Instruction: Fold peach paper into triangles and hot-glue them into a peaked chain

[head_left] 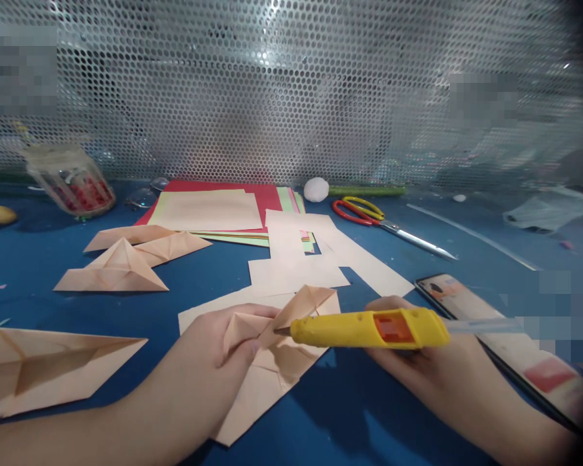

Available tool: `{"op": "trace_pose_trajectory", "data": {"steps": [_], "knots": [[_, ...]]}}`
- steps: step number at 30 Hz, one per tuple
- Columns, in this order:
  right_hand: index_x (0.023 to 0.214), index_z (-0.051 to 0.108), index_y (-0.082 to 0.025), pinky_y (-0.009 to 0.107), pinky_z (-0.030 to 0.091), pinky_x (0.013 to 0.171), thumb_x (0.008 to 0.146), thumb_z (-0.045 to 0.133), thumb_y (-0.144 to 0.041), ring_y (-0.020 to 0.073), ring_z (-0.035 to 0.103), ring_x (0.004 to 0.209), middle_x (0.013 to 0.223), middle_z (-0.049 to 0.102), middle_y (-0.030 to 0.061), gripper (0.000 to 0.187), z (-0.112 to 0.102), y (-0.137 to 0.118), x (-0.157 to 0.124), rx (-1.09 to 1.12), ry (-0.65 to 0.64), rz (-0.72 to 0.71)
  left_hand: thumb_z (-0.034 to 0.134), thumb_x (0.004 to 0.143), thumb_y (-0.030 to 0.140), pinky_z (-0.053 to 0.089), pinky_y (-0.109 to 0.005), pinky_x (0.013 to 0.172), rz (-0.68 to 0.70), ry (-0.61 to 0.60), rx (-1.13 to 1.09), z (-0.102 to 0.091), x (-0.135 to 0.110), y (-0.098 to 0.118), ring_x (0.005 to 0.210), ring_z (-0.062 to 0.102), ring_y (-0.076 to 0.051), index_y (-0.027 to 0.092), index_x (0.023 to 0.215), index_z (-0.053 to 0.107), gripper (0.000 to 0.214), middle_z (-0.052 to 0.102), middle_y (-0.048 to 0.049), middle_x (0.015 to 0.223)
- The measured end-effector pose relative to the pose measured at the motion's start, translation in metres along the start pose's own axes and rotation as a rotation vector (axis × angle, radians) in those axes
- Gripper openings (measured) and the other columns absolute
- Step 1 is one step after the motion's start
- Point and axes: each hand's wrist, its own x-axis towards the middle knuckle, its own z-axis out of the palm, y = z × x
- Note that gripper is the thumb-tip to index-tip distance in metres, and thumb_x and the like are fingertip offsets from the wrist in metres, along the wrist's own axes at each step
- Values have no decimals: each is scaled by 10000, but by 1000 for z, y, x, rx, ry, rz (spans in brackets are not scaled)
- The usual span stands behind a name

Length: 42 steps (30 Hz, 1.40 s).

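Observation:
Between the fingers and thumb of my left hand [218, 343] is a folded peach-coloured paper piece [304, 307], pinched near its middle crease. My right hand [408, 362] is wrapped round a yellow hot glue gun [354, 329], with a clear glue stick [486, 325] poking out of its back end. The gun points left, and its dark nozzle tip is at the folded paper, close to my left thumb; whether it touches cannot be made out. More folded peach paper [257, 401] lies beneath my left hand. Similar folded pieces [121, 268] rest at the left.
White paper pieces [296, 275] overlap in the middle, before a stack of coloured sheets [208, 208]. Scissors [393, 226] with red and yellow handles lie to the right, above a phone [505, 343]. A glass jar [75, 181] stands back left, by a perforated metal screen [252, 90].

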Motion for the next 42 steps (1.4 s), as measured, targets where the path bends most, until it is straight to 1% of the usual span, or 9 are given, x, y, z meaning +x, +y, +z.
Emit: {"op": "trace_pose_trajectory", "data": {"steps": [6,10,13,16,19,25,31,36,42], "knots": [[974,535,-311,301,582,575,996,472,-270,225,731,679,805,714,3,78,2,2,-4,-29,-11,-36,521,878,220,522,-238,978,10,-12,-19,-2,-1,4,1185,663,-175,379,1135,758,383,746,105,1195],[1030,536,-314,305,585,595,1003,468,-284,227,734,686,821,718,4,79,2,3,-4,-36,-16,-46,505,882,193,511,-224,990,19,-32,-20,-3,-1,5,1166,672,-161,381,1160,749,414,745,111,1194],[1049,524,-316,295,584,580,1011,472,-303,216,723,647,792,705,-12,66,1,2,-2,-34,-5,-50,514,876,202,512,-230,990,38,-33,-64,-2,0,2,1188,662,-170,394,1137,756,404,746,118,1190],[1039,513,-328,274,579,530,1022,464,-333,197,708,590,769,700,-30,53,0,0,0,-35,19,-54,520,862,213,526,-248,975,11,-36,-83,-1,1,0,1193,663,-189,375,1114,769,389,752,106,1178],[1013,503,-341,266,577,483,1033,424,-421,189,709,565,749,702,-41,114,-1,-2,2,-31,35,-61,525,855,214,529,-236,961,3,-31,-88,0,2,-1,1183,668,-184,371,1103,773,384,755,108,1168],[1015,494,-342,269,588,473,1033,411,-451,182,715,560,762,704,-39,138,-1,-4,1,-28,33,-46,488,818,138,481,-198,1001,75,-21,-76,0,2,0,1139,682,-138,407,1064,780,467,753,145,1156],[1018,500,-329,240,575,522,1027,467,-357,162,713,599,773,703,-45,44,-3,-2,0,-40,9,-70,522,862,171,498,-183,964,67,-42,-79,0,0,1,1145,679,-134,435,1093,763,425,754,151,1149],[1052,514,-315,234,561,577,1036,464,-355,155,708,643,821,706,-30,67,1,3,-4,-32,-15,-58,503,846,137,496,-161,946,77,-34,-104,0,-1,1,1133,681,-116,454,1099,754,477,759,168,1123],[1064,533,-306,264,563,618,1046,430,-356,182,699,654,815,703,-9,116,2,4,-6,-33,-17,-49,499,834,110,469,-153,977,88,-29,-82,-1,1,1,1124,681,-101,463,1096,751,506,754,176,1132]]}}
